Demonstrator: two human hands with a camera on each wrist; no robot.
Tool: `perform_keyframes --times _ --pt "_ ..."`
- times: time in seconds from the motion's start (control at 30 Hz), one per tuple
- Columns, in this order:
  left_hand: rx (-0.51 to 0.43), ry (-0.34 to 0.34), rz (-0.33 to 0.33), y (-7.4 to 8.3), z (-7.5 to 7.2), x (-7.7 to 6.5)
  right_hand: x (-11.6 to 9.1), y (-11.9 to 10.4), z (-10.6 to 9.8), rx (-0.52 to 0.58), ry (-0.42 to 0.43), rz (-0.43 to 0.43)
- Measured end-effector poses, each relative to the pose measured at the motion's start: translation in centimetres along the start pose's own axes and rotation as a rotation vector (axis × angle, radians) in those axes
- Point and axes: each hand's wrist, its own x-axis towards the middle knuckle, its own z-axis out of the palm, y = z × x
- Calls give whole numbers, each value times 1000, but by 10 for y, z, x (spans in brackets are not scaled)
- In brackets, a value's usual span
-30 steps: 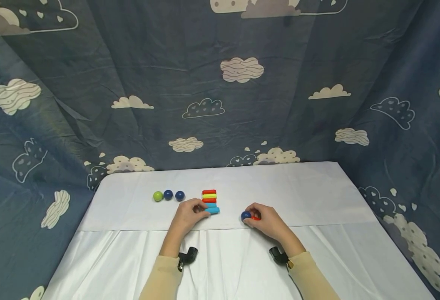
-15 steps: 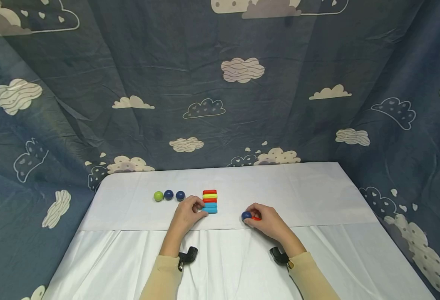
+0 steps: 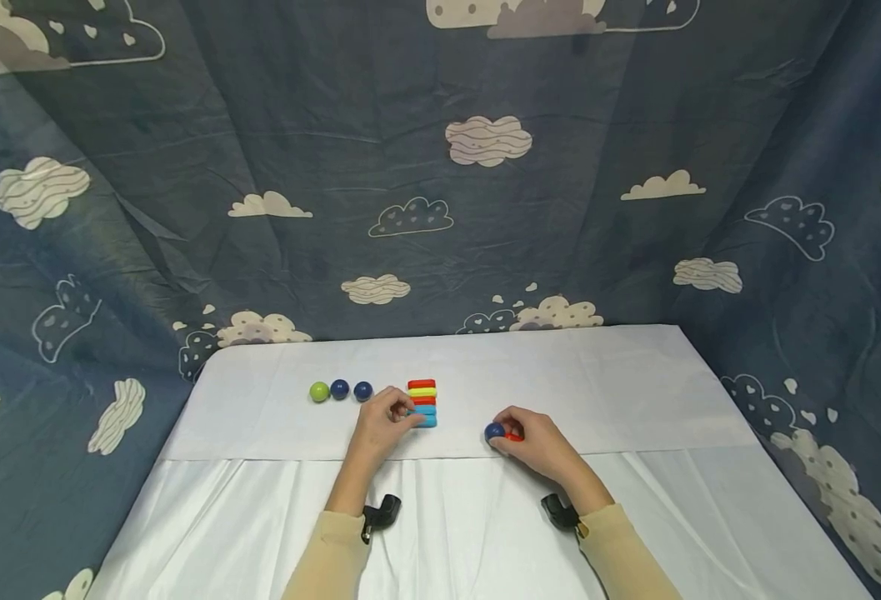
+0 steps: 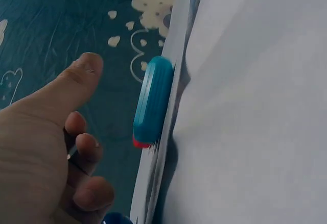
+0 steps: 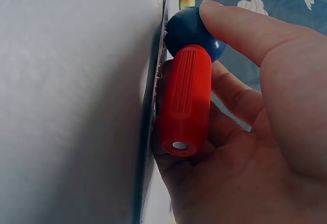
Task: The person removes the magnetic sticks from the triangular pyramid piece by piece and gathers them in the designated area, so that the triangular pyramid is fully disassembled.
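Observation:
My right hand (image 3: 536, 443) pinches a dark blue ball (image 5: 185, 32) close to the table, with the thumb against its side. A red ribbed rod (image 5: 186, 101) with a metal end touches that ball and lies along the fingers. My left hand (image 3: 378, 427) is beside a row of coloured rods, with a gap between its thumb and the front light blue rod (image 4: 153, 101); it holds nothing. Behind that rod lie another light blue rod (image 3: 428, 410), a red rod (image 3: 424, 401), a yellow rod (image 3: 422, 392) and a far red rod (image 3: 421, 384).
A green ball (image 3: 319, 391) and two dark blue balls, one left (image 3: 339, 389) and one right (image 3: 362, 391), stand in a line left of the rods. The white-covered table (image 3: 598, 383) ends at a cloud-patterned curtain (image 3: 560, 208) behind.
The front light blue rod, slanted earlier, has been straightened against the row. My left hand has let go of it and drawn slightly off. The right hand stays put.

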Motion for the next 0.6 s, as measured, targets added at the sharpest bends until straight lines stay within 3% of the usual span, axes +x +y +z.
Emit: perform_keyframes --times 0.27,0.6 --pt "-96 -64 148 10 18 -5 -1 -1 1 -11 2 -17" --pt "-86 -180 110 19 31 -9 -2 -3 4 -1 -4 -33"
